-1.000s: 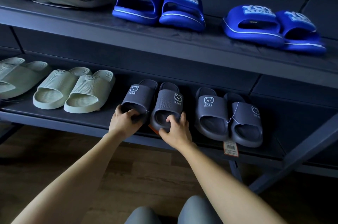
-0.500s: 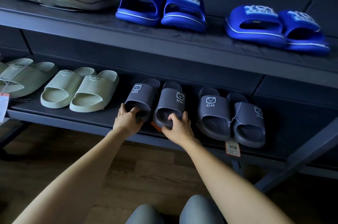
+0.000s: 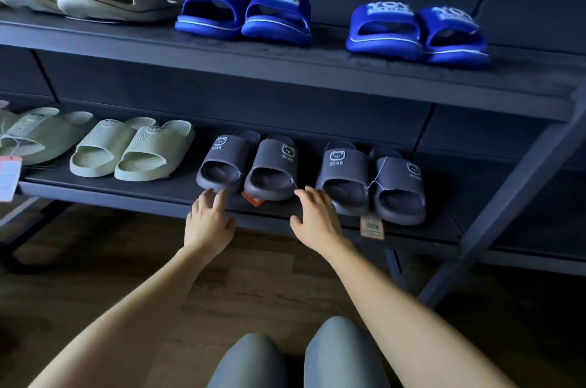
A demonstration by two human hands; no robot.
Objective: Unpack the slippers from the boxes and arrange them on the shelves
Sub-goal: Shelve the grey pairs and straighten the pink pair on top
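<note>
Pair of dark grey moulded-foam slippers with bear logos (image 3: pixel 269 162) sits toes-forward at the front of the dark lower shelf (image 3: pixel 158 194). It is flanked by a pale green ribbed pair (image 3: pixel 142 149) on the left and a matching grey pair (image 3: pixel 345 165) with a hanging price tag (image 3: pixel 371 226) on the right. Left hand (image 3: pixel 207 219) and right hand (image 3: pixel 315 219) hover just before the toes, fingers spread and loose, holding nothing.
</note>
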